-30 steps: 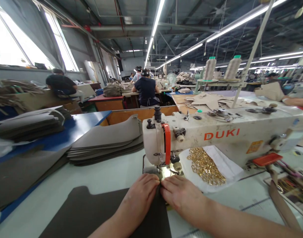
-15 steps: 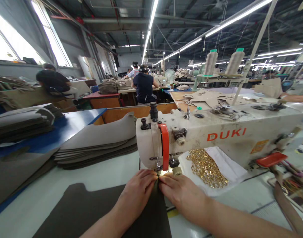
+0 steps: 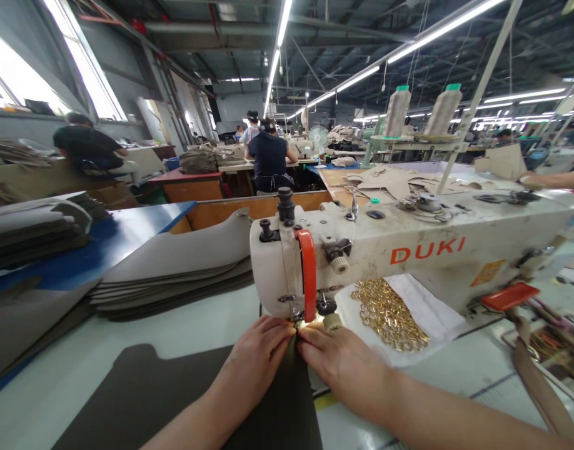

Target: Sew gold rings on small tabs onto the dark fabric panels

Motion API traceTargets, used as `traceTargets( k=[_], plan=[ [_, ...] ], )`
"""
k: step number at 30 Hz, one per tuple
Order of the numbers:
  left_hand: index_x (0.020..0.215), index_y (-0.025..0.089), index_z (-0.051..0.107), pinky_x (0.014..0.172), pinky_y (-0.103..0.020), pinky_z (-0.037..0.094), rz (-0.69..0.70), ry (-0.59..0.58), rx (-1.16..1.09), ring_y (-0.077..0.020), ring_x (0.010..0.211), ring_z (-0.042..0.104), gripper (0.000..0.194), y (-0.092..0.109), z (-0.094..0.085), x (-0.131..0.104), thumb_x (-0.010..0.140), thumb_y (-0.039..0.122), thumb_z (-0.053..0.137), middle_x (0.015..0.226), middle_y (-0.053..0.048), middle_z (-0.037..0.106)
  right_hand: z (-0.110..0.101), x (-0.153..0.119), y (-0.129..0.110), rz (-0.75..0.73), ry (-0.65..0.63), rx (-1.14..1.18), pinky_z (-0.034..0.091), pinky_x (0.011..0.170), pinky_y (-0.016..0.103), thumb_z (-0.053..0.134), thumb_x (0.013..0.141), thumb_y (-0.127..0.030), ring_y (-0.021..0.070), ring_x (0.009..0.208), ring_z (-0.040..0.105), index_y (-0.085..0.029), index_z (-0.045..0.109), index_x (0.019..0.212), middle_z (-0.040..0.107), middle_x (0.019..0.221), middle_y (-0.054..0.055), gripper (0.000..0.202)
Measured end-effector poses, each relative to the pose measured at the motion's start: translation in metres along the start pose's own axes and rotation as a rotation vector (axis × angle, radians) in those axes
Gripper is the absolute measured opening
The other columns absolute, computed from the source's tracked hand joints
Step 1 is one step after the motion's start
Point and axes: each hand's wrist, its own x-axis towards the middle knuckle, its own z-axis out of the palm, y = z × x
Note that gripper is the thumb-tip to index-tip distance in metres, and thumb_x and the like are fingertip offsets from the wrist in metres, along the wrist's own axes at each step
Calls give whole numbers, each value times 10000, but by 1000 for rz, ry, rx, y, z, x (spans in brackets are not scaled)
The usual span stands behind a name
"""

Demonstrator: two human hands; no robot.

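Evidently, your left hand [image 3: 256, 350] and right hand [image 3: 338, 359] bunch their fingertips at the dark sheet [image 3: 169, 394], beside the sewing machine [image 3: 362, 244]'s needle area; whether they pinch is hidden. The sheet lies on the table [image 3: 212, 328]. You're seemingly guiding a seam; feeding calls for light, even pressure. Forearms converge, palms down.

The left hand [image 3: 257, 354] and right hand [image 3: 339, 361] are bare, with softly rounded knuckles. Bare, smooth forearms [image 3: 449, 409] taper toward the wrists. The fingernails are seemingly short, though too small to judge well.
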Motion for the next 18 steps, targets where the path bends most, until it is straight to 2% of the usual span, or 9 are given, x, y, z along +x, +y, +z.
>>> traceTargets(
  k=[5, 11, 18],
  plan=[
    [827, 182, 656, 761, -291, 574, 4, -2, 3, -169, 794, 665, 274, -1, 1, -2, 933, 201, 405, 819, -48, 715, -2, 0, -1, 3, 14, 7, 517, 759, 351, 582, 857, -112, 240, 973, 600, -110, 581, 963, 639, 1092, 126, 106],
    [829, 205, 663, 766, -290, 569, -80, -66, -27, -171, 821, 660, 233, 1, 0, -3, 907, 180, 445, 845, -40, 713, -1, -2, -1, -9, 53, 12, 524, 796, 370, 612, 843, -112, 248, 988, 610, -93, 588, 994, 649, 1084, 139, 153],
    [836, 192, 675, 776, -301, 570, -96, -117, -52, -172, 818, 660, 226, 4, -3, -4, 900, 158, 461, 837, -40, 715, -3, -6, 0, -46, 108, 133, 477, 917, 331, 593, 874, -149, 205, 1036, 593, -133, 606, 1008, 666, 1083, 77, 136]
  ],
)
